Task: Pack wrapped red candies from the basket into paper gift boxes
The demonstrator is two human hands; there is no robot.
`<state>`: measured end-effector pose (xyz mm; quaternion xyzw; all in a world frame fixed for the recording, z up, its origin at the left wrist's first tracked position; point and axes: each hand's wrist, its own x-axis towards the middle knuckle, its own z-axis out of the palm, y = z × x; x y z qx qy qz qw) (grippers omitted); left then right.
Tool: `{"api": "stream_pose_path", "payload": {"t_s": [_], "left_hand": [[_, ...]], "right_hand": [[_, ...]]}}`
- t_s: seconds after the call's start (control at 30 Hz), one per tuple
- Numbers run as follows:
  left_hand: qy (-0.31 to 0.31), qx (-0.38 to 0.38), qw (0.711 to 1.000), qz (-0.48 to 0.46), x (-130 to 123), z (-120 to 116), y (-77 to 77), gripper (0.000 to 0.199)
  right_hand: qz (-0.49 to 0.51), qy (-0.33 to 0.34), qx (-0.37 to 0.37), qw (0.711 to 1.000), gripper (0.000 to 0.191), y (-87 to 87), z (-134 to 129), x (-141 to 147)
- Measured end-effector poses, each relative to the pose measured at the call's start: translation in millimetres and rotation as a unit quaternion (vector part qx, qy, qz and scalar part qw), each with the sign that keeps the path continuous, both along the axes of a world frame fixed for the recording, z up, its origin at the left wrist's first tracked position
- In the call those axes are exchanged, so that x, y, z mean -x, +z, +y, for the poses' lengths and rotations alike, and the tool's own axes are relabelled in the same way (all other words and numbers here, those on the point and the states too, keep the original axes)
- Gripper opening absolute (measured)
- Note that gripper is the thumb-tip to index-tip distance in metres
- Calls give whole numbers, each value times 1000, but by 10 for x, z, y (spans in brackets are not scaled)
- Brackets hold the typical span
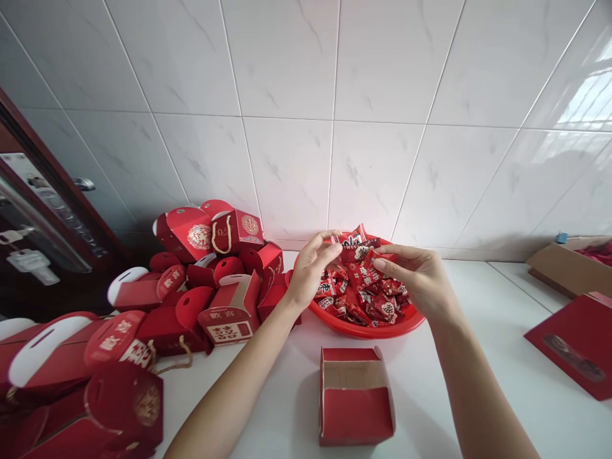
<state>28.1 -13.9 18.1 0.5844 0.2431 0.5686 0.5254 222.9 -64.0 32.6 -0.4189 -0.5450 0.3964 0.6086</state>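
Over a red plastic basin (368, 332) full of red-wrapped candies (358, 312), both hands are raised close together. My left hand (308, 271) is closed, its thumb and fingers pinching a red-and-black wrapped candy (352, 240). Opposite it, my right hand (423, 277) pinches a red candy packet (364, 272) with pale printing. The two wrappers overlap, so I cannot tell how many pieces each hand has. In front of the basin, between my forearms, stands a small red cardboard box (356, 414) with its top open and its inside showing bare.
Several folded red gift boxes (232, 309), some with rope handles, crowd the left side. At right lie a flat red folder-like piece (574, 344) and a brown carton (557, 264) with red contents. A tiled wall (287, 166) stands behind; a dark door with keys (33, 264) is far left.
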Motion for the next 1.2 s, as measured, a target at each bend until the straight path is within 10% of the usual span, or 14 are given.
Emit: {"api": "stream_pose_path", "payload": {"t_s": [0.87, 1.2], "left_hand": [[18, -32, 999, -29, -28, 10, -41, 50], [15, -41, 999, 2, -45, -26, -44, 50]], "right_hand": [[136, -61, 16, 989, 16, 58, 16, 52], [37, -53, 28, 998, 39, 4, -4, 142]]}}
